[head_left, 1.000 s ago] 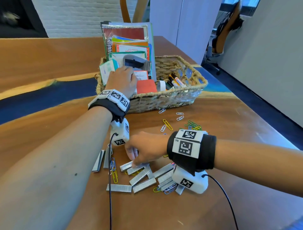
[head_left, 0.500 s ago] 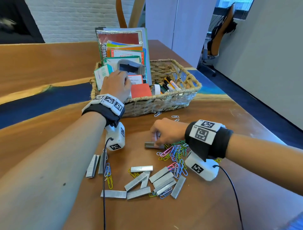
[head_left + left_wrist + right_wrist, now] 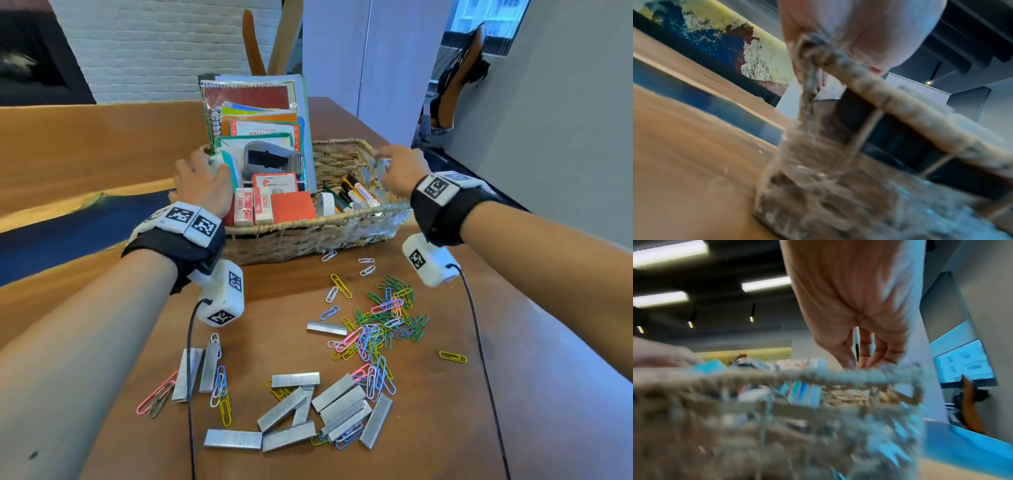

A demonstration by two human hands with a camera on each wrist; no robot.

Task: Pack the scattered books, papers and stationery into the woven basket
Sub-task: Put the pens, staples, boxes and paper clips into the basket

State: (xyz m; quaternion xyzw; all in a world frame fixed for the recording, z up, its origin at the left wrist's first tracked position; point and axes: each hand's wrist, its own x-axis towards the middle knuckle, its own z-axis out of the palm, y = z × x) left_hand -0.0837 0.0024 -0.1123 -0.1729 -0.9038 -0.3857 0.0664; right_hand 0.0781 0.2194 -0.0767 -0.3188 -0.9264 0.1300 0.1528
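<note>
- I've got both hands up at the woven basket (image 3: 308, 236) right now, one at each end, and it sits on the far part of the tabletop (image 3: 445, 428).
- My read on the step: the big stuff is in, and I'm taking hold of the basket itself, perhaps to pull it nearer the loose bits or steady it. That's a judgement, not something the views settle.
- Left hand (image 3: 202, 186): at the basket's left end, fingers curled over the rim. The left wrist view shows the woven edge running right under the palm, so I call that a grip on the rim.
- Right hand (image 3: 400, 169): at the right end, fingers bent down to the rim; in the right wrist view the fingertips (image 3: 865, 363) sit at the woven edge. It's blurred, so whether they've clamped round it or only touch it I cannot tell.
- Inside the basket: notebooks and papers (image 3: 253, 113) standing upright at the far left, a grey stapler (image 3: 270, 159) in front of them, small red boxes (image 3: 270, 202) near the front wall, markers (image 3: 356, 192) to the right.
- Still out on the tabletop, nearer me: a spread of coloured paper clips (image 3: 380, 329) and a heap of staple strips (image 3: 329, 407), well apart from the basket.
- Next move calls for gathering those small pieces by pinch or scoop. They're thin, flat and many, so expect several trips.
</note>
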